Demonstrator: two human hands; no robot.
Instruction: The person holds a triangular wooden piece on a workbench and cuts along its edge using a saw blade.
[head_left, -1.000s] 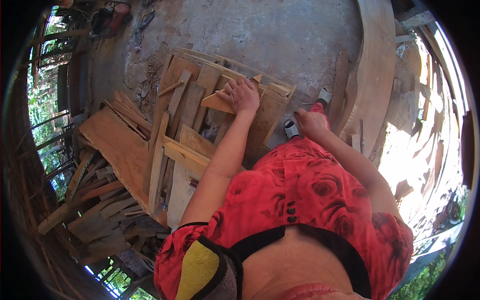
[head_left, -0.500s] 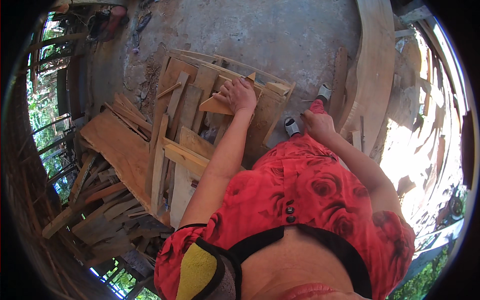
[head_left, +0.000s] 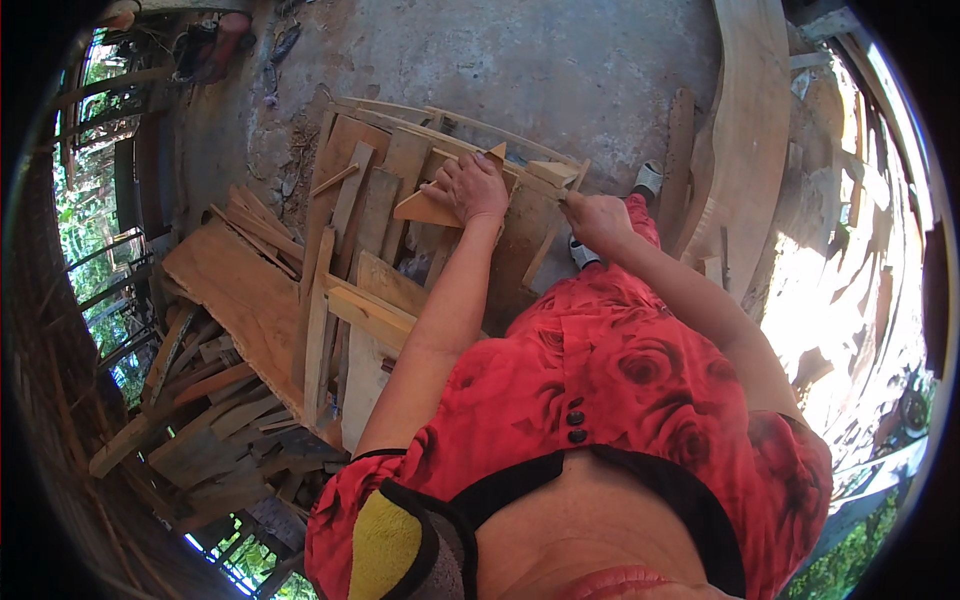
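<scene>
My left hand (head_left: 472,190) is closed over a flat, light wooden piece with pointed corners (head_left: 424,208). One corner sticks out beside the wrist, another beyond the fingers. It rests against a long wooden strip (head_left: 530,184) on a low wooden bench. At the strip's right end sits a pale wood block (head_left: 553,173). My right hand (head_left: 600,224) has its fingers pinched together right by that end. Whatever small thing those fingers may hold is too hidden to make out.
Boards and offcuts lie across the bench's left side, among them a brown plank (head_left: 345,150). A wide rough-edged board (head_left: 235,290) leans over a scrap heap (head_left: 230,420) at left. Long planks (head_left: 750,150) stand on the right. My feet in light shoes (head_left: 648,180) are beside the bench.
My right hand has moved left and slightly up, from beside my leg to the end of the wooden strip. My left hand stays on the pointed wooden piece, shifted barely.
</scene>
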